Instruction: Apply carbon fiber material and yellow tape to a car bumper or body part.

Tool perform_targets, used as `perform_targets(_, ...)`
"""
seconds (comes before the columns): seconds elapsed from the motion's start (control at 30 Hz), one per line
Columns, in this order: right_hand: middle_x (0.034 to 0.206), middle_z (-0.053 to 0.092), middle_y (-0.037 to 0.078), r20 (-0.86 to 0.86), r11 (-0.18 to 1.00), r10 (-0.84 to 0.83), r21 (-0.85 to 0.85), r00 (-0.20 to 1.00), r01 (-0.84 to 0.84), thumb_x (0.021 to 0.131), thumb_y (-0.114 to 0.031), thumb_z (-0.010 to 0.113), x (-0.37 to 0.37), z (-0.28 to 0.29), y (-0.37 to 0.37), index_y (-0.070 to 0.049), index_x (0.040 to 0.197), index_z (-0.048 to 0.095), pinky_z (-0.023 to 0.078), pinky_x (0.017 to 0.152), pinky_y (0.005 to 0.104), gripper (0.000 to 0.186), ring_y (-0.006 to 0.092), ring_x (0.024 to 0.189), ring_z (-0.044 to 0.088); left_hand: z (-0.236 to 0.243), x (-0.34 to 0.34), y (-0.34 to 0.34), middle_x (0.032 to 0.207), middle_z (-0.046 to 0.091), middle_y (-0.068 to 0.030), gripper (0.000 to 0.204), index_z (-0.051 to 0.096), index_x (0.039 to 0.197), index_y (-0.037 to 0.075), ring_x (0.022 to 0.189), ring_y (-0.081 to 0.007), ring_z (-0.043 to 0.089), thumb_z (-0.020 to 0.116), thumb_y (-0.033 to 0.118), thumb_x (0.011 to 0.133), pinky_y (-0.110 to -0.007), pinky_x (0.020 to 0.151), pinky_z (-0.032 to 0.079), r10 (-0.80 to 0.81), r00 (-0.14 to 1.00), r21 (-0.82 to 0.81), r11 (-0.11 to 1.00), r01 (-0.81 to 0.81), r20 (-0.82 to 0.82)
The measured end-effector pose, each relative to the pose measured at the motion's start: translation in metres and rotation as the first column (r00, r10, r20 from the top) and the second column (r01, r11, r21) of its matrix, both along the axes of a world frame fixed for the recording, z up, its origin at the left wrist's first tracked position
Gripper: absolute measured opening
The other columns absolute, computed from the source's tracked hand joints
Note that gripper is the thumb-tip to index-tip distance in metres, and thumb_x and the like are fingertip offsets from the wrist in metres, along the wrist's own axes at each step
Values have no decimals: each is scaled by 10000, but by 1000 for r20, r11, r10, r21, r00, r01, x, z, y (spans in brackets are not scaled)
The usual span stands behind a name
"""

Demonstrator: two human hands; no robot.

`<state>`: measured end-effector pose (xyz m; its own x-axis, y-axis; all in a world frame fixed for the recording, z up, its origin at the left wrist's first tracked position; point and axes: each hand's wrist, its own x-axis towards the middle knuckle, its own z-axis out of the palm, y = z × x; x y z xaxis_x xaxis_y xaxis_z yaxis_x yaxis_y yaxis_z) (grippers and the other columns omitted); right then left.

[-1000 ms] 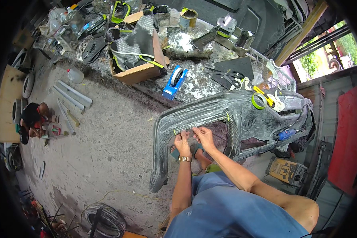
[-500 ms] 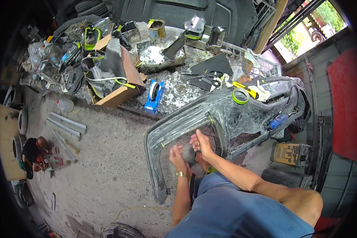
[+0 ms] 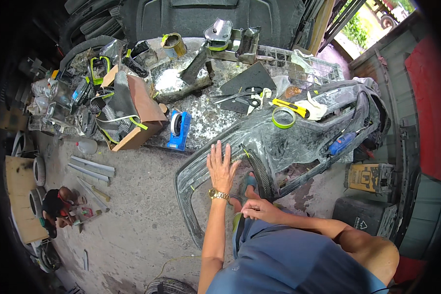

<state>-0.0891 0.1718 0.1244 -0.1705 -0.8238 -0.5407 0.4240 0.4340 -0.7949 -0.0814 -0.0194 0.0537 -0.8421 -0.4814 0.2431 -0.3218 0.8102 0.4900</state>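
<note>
1. I am seeing the left hand (image 3: pixel 222 169) lying flat over the arched band of the grey panel (image 3: pixel 301 139), its fingers extending slightly spread, its thumb standing apart.
2. The right hand (image 3: pixel 260 210) is curling near the waist; I am failing to tell whether its fingers are pinching anything.
3. The panel is lying along the near edge of the worktable (image 3: pixel 201 117), its arched end reaching over the floor (image 3: pixel 137 196).
4. A yellow-green tape roll (image 3: pixel 282 126) and a blue tool (image 3: pixel 342 143) are resting on it.
</note>
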Motion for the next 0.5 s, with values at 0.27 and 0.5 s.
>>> perform_targets(0.27,831,624,46,-148,990,82,-105,986,-98,923,-231,560,-33,14,22,-2,953,600,448,699,278,235,99,779,557,5,-14,3,1494,267,-125,721,331,1425,107,1373,-335,238,652,351,827,-488,1095,201,24,998,66,997,-28,64)
perform_targets(0.5,828,629,72,-254,971,110,-177,961,-158,913,-265,570,-64,30,23,-18,969,598,454,722,311,254,150,767,577,4,-17,3,1496,265,-137,752,303,1433,86,1377,-343,230,657,353,825,-486,1112,171,9,997,38,999,-12,83)
